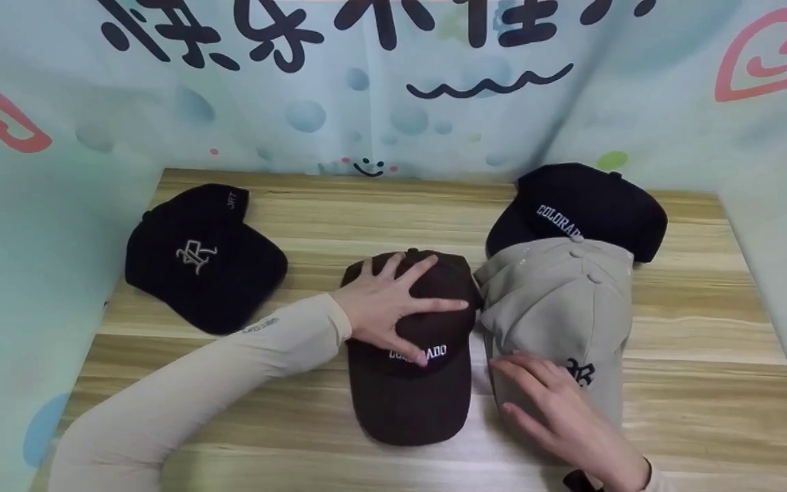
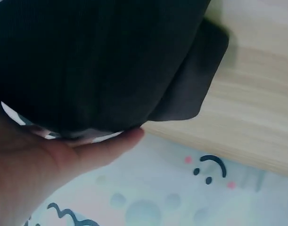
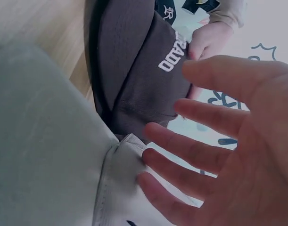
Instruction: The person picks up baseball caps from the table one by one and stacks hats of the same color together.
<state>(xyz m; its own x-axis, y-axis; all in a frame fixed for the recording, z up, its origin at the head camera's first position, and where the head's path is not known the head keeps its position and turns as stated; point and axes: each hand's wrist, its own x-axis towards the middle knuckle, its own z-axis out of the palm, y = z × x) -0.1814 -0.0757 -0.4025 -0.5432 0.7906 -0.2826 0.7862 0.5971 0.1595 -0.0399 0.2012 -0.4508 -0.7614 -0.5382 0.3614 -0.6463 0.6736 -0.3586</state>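
My left hand (image 1: 388,304) lies spread over the crown of a dark brown baseball cap (image 1: 412,410), partly covering its white COLORADO lettering. In the left wrist view the thumb runs along the edge of the dark cap (image 2: 96,61). Over the brim side of a nested stack of beige caps (image 1: 557,301) is my right hand (image 1: 564,410), its fingers loosely extended. In the right wrist view those fingers (image 3: 191,141) hold nothing, and the beige brim (image 3: 45,141) is close by. Whether the fingertips touch the stack, I cannot tell.
A black cap (image 1: 202,263) with an embroidered monogram lies at the left of the wooden table (image 1: 311,212). Behind the beige stack sits a navy-black COLORADO cap (image 1: 591,205), partly overlapped. Printed cloth (image 1: 380,123) hangs at the back and sides. A small dark object (image 1: 579,480) shows beside my right wrist.
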